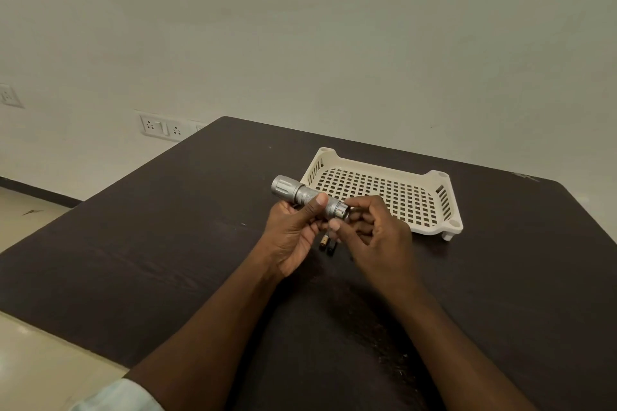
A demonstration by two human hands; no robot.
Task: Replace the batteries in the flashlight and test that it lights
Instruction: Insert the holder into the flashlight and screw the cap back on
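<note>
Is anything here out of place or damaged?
Nothing stands out. The left hand grips the silver flashlight, the right hand works its tail end, two batteries lie on the table, and the basket sits upright.

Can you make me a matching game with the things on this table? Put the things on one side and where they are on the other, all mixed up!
Things:
1. flashlight
2. batteries
3. basket
4. right hand

Places:
A. lying on the dark table under the hands
B. at the flashlight's tail end
C. gripped in the left hand
D. standing on the table behind the hands

Pairs: 1-C, 2-A, 3-D, 4-B
</note>
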